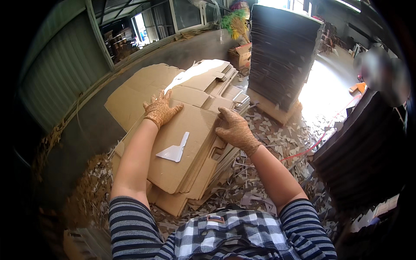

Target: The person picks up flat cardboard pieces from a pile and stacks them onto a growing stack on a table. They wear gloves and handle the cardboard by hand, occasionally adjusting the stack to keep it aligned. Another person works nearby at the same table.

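Two gloved hands work at a pile of die-cut corrugated cardboard blanks (203, 174) in the centre of the frame. The left hand (162, 108) lies palm down on the uppermost blank (195, 130), its fingers spread and wrapped around nothing. The right hand (239, 132) is at the pile's right edge, fingers bent and thumb apart from the forefinger; whether they pinch any layer I cannot tell.

The likeliest trouble is slippage: the layers are fanned and out of line, so a sideways push could send upper ones sliding off toward the lower right. The white paperboard offcut (174, 151) lies loose on top and could get trapped if another blank came down over it. Hard pressure at the right edge might crease the narrow flaps there. Scraps (299, 141) litter the floor at centre right, and a foot could skid on them.

The uppermost blank is plain brown and looks flat, with a rounded corner at its lower end and slots along its upper end. Beneath it, edges jut out in uneven steps. Bright light whitens a strip near the pile's top, and a broad cardboard sheet (125, 95) sticks out toward the upper left.
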